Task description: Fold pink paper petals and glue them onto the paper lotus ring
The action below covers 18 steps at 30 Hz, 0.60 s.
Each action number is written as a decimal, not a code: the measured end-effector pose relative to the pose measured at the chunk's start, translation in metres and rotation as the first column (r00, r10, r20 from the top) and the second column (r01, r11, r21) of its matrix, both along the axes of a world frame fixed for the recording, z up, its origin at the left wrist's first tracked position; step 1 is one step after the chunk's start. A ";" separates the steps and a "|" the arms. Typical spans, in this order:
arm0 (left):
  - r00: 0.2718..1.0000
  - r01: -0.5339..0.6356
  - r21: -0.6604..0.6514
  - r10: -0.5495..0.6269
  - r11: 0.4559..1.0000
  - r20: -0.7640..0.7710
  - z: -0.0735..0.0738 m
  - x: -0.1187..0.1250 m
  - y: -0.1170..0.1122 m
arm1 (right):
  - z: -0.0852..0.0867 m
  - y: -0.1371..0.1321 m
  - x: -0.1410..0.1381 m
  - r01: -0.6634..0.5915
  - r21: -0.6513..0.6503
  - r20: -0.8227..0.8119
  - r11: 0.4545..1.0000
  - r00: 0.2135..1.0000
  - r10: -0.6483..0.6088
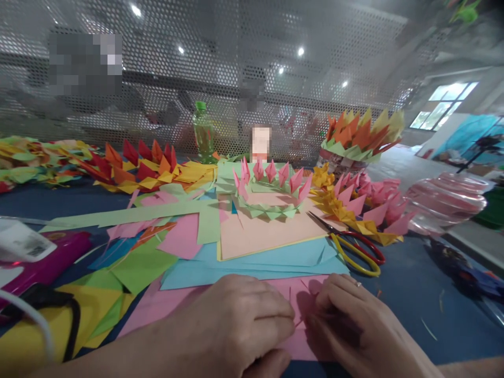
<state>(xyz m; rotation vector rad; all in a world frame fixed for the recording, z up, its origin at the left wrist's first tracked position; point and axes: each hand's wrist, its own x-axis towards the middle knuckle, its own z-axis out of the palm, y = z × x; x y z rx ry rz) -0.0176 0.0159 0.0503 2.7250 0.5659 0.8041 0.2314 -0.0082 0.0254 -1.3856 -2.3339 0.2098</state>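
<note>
At the bottom of the frame, the left hand [255, 315] is rested palm down with its fingers curled and pressed together, and the right hand [354, 315] is held opposite, thumb and fingers bent inward. Whether anything is pinched by either cannot be told, since the undersides are hidden. Beneath and between the hands, pink paper [299, 344] is spread at the lower middle of the frame, its long axis run from left to right. A few creases or edges (possibly of a separate small piece) are shown in the narrow gap between the hands, with the left fingertips set slightly nearer.

Just beyond, light blue sheets [252, 265] are stacked, overlapped by a peach sheet [252, 236]. To the right of centre, open-bladed scissors [335, 232] are laid on the worktop [405, 299], blades directed up and left. Farther up, a pink-and-green paper ring [289, 211] is stood at the centre; behind it, to the left, a green-capped bottle [203, 136] is seen.
</note>
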 end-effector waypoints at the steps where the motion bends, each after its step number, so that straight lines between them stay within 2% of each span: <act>1: 1.000 0.002 -0.008 -0.002 1.000 -0.027 0.001 0.000 0.000 | -0.001 0.000 0.000 -0.001 0.002 -0.001 1.000 1.000 0.001; 7: 0.985 0.016 -0.008 -0.017 1.000 -0.174 0.004 0.002 -0.001 | 0.002 0.001 0.000 -0.007 0.019 0.000 1.000 1.000 0.007; 18: 0.983 0.012 0.008 -0.011 1.000 -0.181 0.003 0.005 0.001 | 0.006 0.000 -0.004 -0.014 0.002 -0.002 1.000 1.000 0.014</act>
